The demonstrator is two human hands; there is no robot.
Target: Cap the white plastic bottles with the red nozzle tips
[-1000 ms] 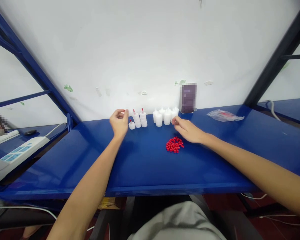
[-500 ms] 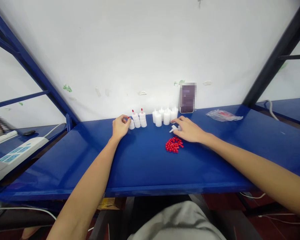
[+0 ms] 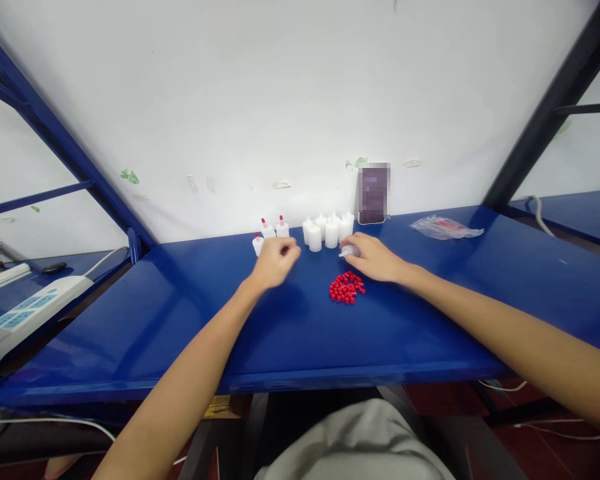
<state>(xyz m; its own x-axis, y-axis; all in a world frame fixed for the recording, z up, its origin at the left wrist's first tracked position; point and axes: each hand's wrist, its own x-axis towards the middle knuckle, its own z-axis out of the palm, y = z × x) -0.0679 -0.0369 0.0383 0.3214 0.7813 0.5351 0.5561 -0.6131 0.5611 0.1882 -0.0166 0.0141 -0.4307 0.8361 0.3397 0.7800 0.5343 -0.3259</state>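
My left hand is in front of a small group of white bottles with red tips, partly covering them. Its fingers are curled in, with nothing visible between them. Close to the blue table's middle, my right hand grips a white dropper bottle, tilted over so that its nozzle points left. Several white bottles without red caps stand upright just left of and behind this hand. A pile of small red caps lies in front of it.
A phone-like device leans against the wall at the back. To its right lies a clear plastic bag with something red inside. A white power strip is at the far left, and blue metal posts rise on both sides.
My left hand has left a red-capped bottle standing with the others and moved right. In my right hand, the white bottle has turned slightly and the hand has stayed nearly in place.
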